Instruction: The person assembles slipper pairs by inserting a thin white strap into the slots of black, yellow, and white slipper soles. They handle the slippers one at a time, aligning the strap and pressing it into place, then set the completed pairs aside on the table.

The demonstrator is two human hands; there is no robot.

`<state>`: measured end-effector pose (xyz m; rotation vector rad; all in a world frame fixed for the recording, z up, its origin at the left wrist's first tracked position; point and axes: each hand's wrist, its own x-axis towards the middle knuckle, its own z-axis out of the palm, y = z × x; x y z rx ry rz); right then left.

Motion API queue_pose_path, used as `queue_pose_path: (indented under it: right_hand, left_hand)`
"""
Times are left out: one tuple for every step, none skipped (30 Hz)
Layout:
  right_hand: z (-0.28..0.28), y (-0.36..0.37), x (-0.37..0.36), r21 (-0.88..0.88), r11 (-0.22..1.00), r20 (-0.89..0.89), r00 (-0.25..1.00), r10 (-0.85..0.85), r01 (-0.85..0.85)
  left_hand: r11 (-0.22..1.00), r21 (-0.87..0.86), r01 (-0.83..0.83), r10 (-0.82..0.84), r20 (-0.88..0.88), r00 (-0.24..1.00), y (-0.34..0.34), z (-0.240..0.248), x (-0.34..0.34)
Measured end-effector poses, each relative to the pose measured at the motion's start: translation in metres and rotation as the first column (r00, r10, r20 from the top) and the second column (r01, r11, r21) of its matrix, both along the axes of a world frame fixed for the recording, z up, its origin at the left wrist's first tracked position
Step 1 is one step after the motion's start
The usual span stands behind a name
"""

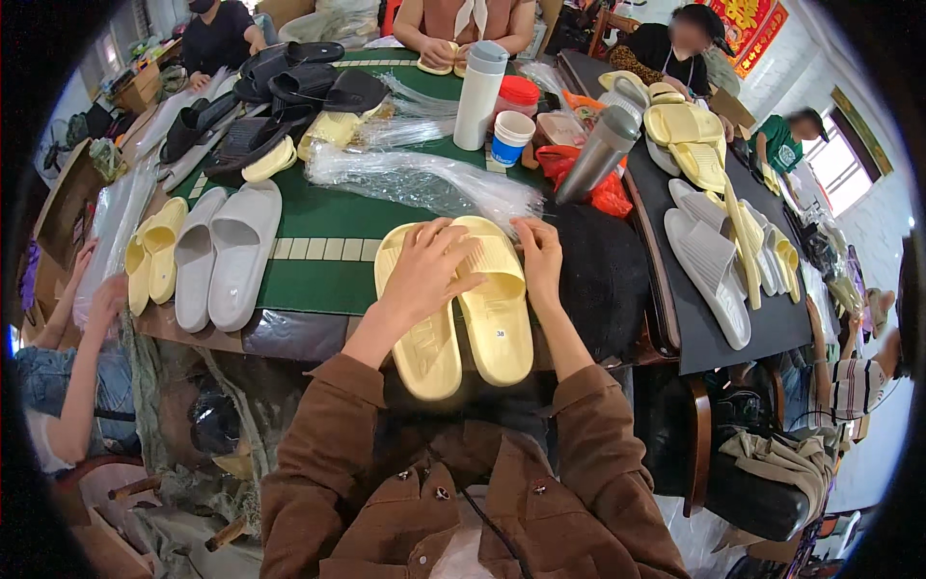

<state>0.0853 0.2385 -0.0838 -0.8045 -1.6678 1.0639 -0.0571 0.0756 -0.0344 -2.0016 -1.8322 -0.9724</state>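
A pair of pale yellow slide slippers, the left slipper point(426, 359) and the right slipper point(502, 323), sits side by side before me at the table's near edge, heels toward me. My left hand point(429, 265) lies over the left slipper's strap with fingers spread, thumb reaching across to the other strap. Just right of the toes, my right hand point(540, 259) has its fingertips curled together at the end of a stack of clear plastic bags point(415, 183). The bags lie crumpled behind the slippers. What exactly sits between those fingertips is hard to see.
Grey slippers point(243, 256) and small yellow slippers point(162, 253) stand at left, black slippers point(289, 82) behind. A white bottle point(479, 96), a paper cup point(511, 137) and a steel tumbler point(600, 152) stand beyond. More slippers lie on the black table point(709, 333) at right. Several people sit around.
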Motion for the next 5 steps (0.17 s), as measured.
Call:
queue_pose_path:
  right_hand:
    - [0.002,-0.003,0.005,0.032,0.999,0.013,0.999,-0.038,0.037]
    - [0.008,-0.011,0.005,0.032,0.998,0.005,0.999,-0.050,0.050]
    - [0.016,-0.020,0.007,0.031,0.998,-0.003,0.998,-0.063,0.063]
    - [0.027,-0.030,0.010,0.031,0.996,-0.011,0.997,-0.079,0.079]
    - [0.036,-0.038,0.015,-0.020,0.998,-0.003,0.998,-0.058,0.058]
  left_hand:
    - [0.999,0.047,0.009,-0.009,-0.005,1.000,0.000,0.004,0.003]
    - [1.000,0.024,0.009,-0.012,0.136,0.991,-0.005,0.007,0.005]
    - [1.000,0.000,0.012,-0.012,0.273,0.962,-0.009,0.010,0.009]
    - [1.000,-0.021,0.022,-0.011,0.405,0.914,-0.014,0.013,0.014]
    - [0.995,-0.090,0.047,0.009,0.536,0.844,-0.017,0.015,0.018]
